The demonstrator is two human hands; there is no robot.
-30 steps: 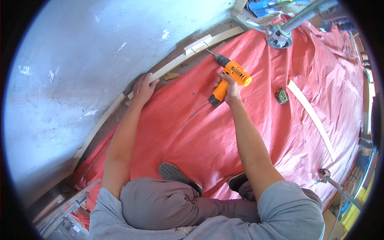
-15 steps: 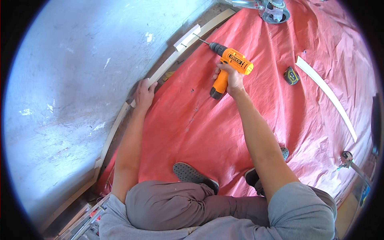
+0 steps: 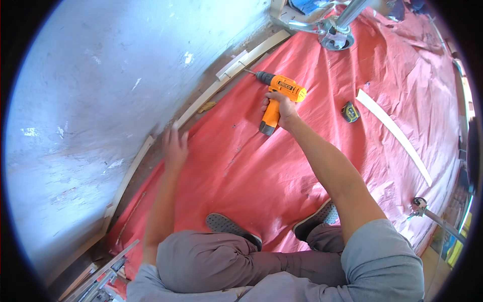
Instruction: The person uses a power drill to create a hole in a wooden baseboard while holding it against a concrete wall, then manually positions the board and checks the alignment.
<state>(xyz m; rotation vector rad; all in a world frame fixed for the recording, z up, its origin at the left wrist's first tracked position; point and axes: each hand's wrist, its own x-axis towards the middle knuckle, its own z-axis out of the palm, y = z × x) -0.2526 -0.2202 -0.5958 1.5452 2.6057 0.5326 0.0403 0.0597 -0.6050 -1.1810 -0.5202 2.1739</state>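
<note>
Nearest are grey trousers on bent legs, with two dark perforated-soled shoes on a creased red tarpaulin. Toward the tarpaulin's wall-side edge, the left hand has its fingers loosely spread and holds nothing (it is blurred, so I cannot tell whether the fingertips touch the strip end beside them). A lower pale strip runs along the foot of the wall, to the left of that hand.

Farther up, over the middle of the tarpaulin, the right hand has its fingers wrapped around the grip of an orange-and-black cordless drill. The drill points left toward the wall, its thin bit just beside a dark screw that stands out of the long pale strip along the tarpaulin's wall-side edge. A short white piece lies against that strip on the wall side.

Toward the tarpaulin's right edge sit a black-and-yellow tape measure and, just beside it, a loose white strip. Beyond, near the far edge, stands a metal pole on a round base.
</note>
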